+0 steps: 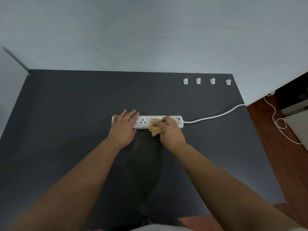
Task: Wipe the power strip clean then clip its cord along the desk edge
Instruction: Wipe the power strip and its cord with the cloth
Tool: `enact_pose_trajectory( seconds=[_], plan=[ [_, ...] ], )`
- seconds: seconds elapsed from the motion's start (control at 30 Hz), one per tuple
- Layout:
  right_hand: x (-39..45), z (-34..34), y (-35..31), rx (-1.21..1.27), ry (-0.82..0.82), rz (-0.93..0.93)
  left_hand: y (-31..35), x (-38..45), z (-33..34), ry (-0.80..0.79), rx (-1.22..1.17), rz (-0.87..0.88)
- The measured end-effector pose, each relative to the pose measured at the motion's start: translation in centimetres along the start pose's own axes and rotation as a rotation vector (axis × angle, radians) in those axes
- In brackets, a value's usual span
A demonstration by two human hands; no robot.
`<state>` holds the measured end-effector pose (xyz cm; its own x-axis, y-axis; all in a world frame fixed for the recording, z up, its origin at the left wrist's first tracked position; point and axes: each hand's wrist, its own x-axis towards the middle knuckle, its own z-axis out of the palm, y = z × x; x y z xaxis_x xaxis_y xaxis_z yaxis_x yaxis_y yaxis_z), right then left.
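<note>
At the middle of the dark bench the white power strip is lying flat with its long side across the view, and both hands are working on it. The left hand is resting open, palm down and fingers spread, over the strip's left end, pinning it in place. The right hand is closing around a folded yellow cloth and pressing it onto the strip's right half, just beside the exposed socket. The white cord is leaving the strip's right end and trailing loosely off the bench's right edge towards the wooden floor, where it is coiling. Four white clips are sitting in a row near the far right edge of the bench, well apart from the strip, and none is holding the cord yet.

Wiping looks to be under way, with the clipping not begun. Risks from here: the cloth could be snagging in a socket opening or pushing grime into it, and if the cloth is damp, moisture could be getting into the contacts. A hard stroke towards the right could also be dragging the strip, tugging the slack cord
</note>
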<state>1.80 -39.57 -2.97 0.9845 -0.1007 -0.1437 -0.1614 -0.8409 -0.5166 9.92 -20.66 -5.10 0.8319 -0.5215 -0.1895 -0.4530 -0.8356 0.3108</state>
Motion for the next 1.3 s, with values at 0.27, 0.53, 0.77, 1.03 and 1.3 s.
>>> enact_pose_trajectory(
  seconds=[0.27, 0.53, 0.77, 1.03, 1.3],
  plan=[
    [-0.3, -1.2, 1.9, 0.042, 0.258, 0.142, -0.6, -0.7, 0.2, -0.029, 0.009, 0.025],
    [-0.6, -0.1, -0.4, 0.107, 0.101, -0.056, -0.8, -0.9, 0.1, -0.047, -0.002, 0.046],
    [-1.1, -2.3, 4.2, -0.156, 0.203, 0.104, -0.7, -0.8, 0.5, -0.047, -0.012, 0.032],
    [0.0, -3.9, 4.6, -0.103, 0.281, 0.190, -0.6, -0.8, 0.6, -0.045, -0.045, 0.018],
    [-0.6, -4.9, 5.3, -0.100, 0.191, 0.173, -0.6, -0.5, 0.5, -0.042, -0.048, 0.016]
  ],
)
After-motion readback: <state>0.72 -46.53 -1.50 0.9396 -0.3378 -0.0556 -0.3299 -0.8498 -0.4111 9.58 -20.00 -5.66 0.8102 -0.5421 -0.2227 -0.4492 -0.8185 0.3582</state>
